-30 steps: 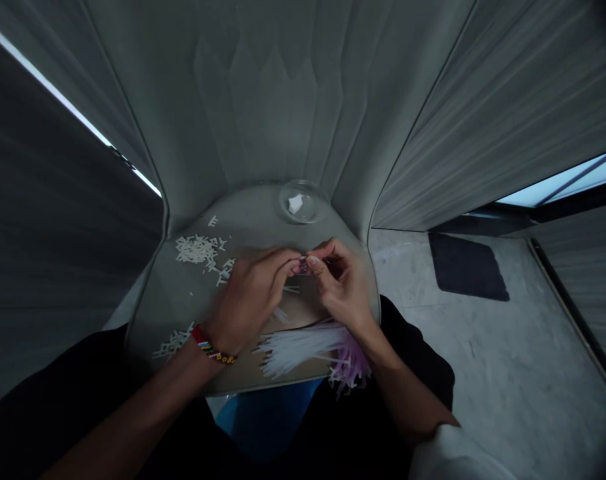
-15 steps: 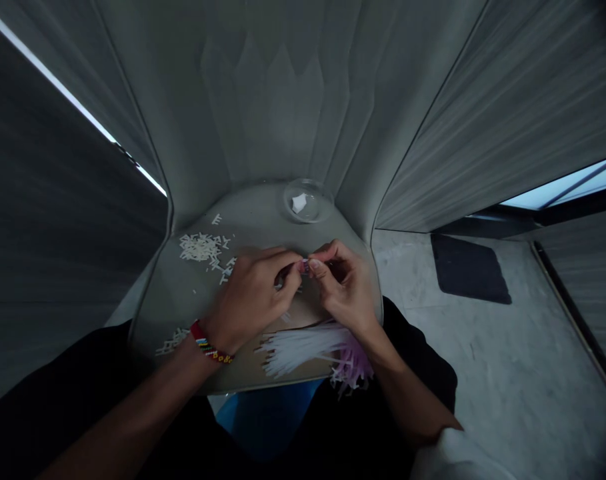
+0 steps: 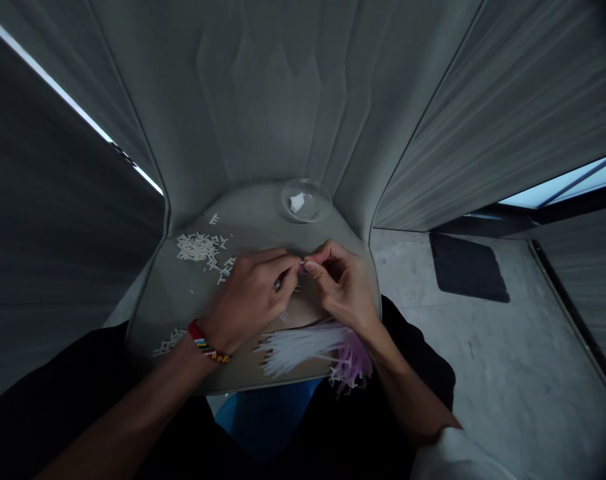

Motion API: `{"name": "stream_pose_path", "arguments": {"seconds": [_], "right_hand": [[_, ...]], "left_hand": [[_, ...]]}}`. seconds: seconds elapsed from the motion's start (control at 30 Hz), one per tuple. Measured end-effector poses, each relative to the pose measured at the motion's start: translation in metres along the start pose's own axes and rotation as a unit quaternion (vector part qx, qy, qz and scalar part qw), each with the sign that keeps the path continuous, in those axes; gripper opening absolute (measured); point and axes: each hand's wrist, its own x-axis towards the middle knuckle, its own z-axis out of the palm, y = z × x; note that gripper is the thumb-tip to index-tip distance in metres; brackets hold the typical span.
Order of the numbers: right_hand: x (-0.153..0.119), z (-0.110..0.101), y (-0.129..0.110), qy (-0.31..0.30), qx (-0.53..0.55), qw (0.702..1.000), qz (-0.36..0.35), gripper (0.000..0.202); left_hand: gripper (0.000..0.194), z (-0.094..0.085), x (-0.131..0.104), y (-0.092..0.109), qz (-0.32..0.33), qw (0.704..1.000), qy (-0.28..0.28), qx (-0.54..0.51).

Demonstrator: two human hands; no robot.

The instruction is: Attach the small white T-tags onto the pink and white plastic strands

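Grip of the left hand (image 3: pixel 250 293): fingertips pinched together on a small piece (image 3: pixel 303 264); grip of the right hand (image 3: pixel 347 288): thumb and index finger pinched on the same small piece from the opposite side; the small piece is located between the two sets of fingertips, above the chair seat (image 3: pixel 157 293); its shape is mostly covered by the fingers and cannot be determined.

Left wrist: fitted with beaded bracelets (image 3: pixel 207 343), red and multicoloured; right arm: white sleeve (image 3: pixel 457 457) near the elbow.

Chair seat, left side: a pile of small white pieces (image 3: pixel 197 247) lies beyond the left hand; scattered pieces (image 3: pixel 225 269) lie between the pile and that hand; one comb-shaped piece (image 3: pixel 214 219) lies apart, on the far side of the pile; a further cluster of pieces (image 3: pixel 167 342) lies at the near left, beside the left forearm.

Chair seat, far side: a clear round dish (image 3: pixel 315 212) rests near the backrest (image 3: pixel 283 100); it contains a white item (image 3: pixel 297 202).

Chair seat, near edge: a bundle of thin white strips (image 3: pixel 293 348) lies crosswise; purple strips (image 3: pixel 353 360) adjoin its right end, close to the right wrist; a few loose strips (image 3: pixel 284 317) lie between the hands and the bundle.
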Motion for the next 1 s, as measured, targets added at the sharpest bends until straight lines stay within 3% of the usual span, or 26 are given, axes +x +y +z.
{"name": "stream_pose_path", "arguments": {"seconds": [0.47, 0.77, 1.0], "right_hand": [[0.000, 0.000, 0.005, -0.018, -0.016, 1.000, -0.003, 0.017], [0.002, 0.001, 0.002, -0.022, -0.001, 1.000, 0.007, 0.021], [0.004, 0.003, -0.001, -0.004, 0.115, 0.992, 0.053, 0.020]], "left_hand": [[0.020, 0.000, -0.001, 0.001, -0.009, 0.999, -0.038, 0.009], [0.018, 0.000, 0.001, 0.007, -0.027, 0.999, -0.007, 0.017], [0.014, -0.008, 0.007, 0.008, -0.046, 0.999, -0.001, -0.016]]}}
